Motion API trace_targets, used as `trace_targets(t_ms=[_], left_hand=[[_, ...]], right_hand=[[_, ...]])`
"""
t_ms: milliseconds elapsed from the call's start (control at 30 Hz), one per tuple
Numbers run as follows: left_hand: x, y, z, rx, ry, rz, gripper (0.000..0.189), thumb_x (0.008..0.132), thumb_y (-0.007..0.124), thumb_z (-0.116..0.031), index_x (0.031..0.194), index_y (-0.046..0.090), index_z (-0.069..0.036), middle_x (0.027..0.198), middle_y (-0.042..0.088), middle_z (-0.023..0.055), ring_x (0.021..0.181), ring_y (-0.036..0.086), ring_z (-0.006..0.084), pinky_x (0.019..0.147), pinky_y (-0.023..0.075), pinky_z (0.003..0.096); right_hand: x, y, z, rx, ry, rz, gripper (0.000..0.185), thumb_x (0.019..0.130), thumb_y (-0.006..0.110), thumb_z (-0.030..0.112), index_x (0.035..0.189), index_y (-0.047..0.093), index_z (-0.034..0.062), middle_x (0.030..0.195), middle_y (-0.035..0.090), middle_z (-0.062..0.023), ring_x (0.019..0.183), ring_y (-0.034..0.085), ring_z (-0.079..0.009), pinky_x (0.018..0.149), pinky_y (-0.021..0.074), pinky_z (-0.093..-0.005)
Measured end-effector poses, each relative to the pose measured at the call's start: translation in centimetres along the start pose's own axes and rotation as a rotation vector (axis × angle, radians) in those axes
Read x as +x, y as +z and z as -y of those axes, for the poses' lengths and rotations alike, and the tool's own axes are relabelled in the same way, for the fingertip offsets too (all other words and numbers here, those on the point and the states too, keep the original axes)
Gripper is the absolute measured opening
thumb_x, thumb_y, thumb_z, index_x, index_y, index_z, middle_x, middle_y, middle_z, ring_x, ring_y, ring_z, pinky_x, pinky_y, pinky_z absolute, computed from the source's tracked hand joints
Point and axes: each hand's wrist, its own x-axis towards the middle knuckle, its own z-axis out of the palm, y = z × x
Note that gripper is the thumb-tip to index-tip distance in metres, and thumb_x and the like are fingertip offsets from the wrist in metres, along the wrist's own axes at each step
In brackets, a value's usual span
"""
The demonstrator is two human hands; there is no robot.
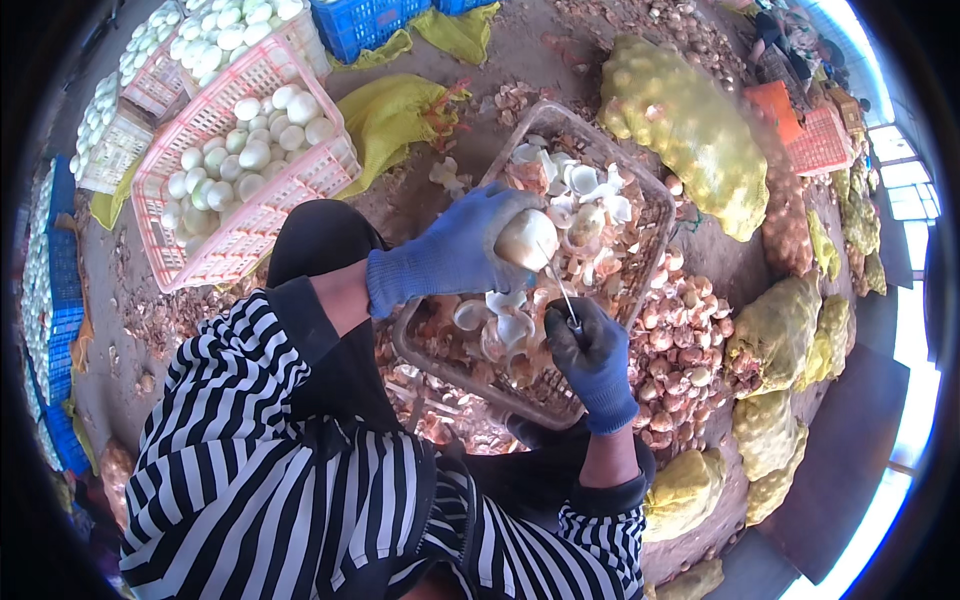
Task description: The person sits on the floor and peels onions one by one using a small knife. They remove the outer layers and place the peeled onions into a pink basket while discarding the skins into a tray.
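Observation:
A whitish onion [527,239] is gripped in my left hand [480,238], which wears a blue knit glove with a greyish palm. My right hand [592,358], in a similar glove with dark fingers, closes around a small knife [564,291]; its thin blade points up at the onion's lower right side. Both hands are above a brownish plastic crate [656,196] holding onion skins and peeled outer layers [514,326]. To the left, a pink plastic crate [266,211] contains peeled white onions [255,155].
Unpeeled onions [679,360] lie heaped right of the skins crate. Yellow mesh sacks of onions [682,127] stand beyond and along the right. Blue crates [367,26] and more crates of peeled onions [217,37] line the back and left. An empty-looking yellow sack [390,120] lies behind the pink crate.

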Motion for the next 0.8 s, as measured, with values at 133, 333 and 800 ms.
trace_targets(t_ms=[133,333,800], left_hand=[[0.0,0.4,-0.5,0.048,0.027,0.041,0.081,0.069,0.089,-0.035,0.135,0.053,-0.005,0.125,0.056,0.0208,0.118,0.056,0.0359,0.105,0.0445,0.0453],[0.2,-0.2,-0.7,-0.164,-0.062,-0.005,0.078,0.072,0.089,-0.036,0.134,0.054,-0.004,0.122,0.06,0.0154,0.112,0.061,0.0272,0.1,0.0487,0.0391],[0.4,-1.1,-1.1,-0.542,-0.454,0.068,0.064,0.08,0.087,-0.028,0.127,0.054,0.0,0.116,0.063,0.0081,0.103,0.06,0.0115,0.09,0.0526,0.0282]], right_hand=[[-0.2,0.5,-1.5,-0.111,-0.062,0.008,0.011,0.094,0.069,0.013,0.095,0.066,0.0016,0.073,0.063,-0.0116,0.063,0.066,-0.0206,0.058,0.05,-0.0312],[-0.7,0.8,-3.3,-0.022,0.069,-0.003,0.014,0.097,0.066,0.016,0.092,0.063,0.0033,0.073,0.063,-0.0123,0.058,0.065,-0.023,0.056,0.0491,-0.0337],[-0.4,2.0,-1.5,-0.525,-0.147,-0.196,0.012,0.095,0.066,0.018,0.101,0.063,0.0074,0.083,0.065,-0.0127,0.069,0.066,-0.0346,0.059,0.0521,-0.0422]])
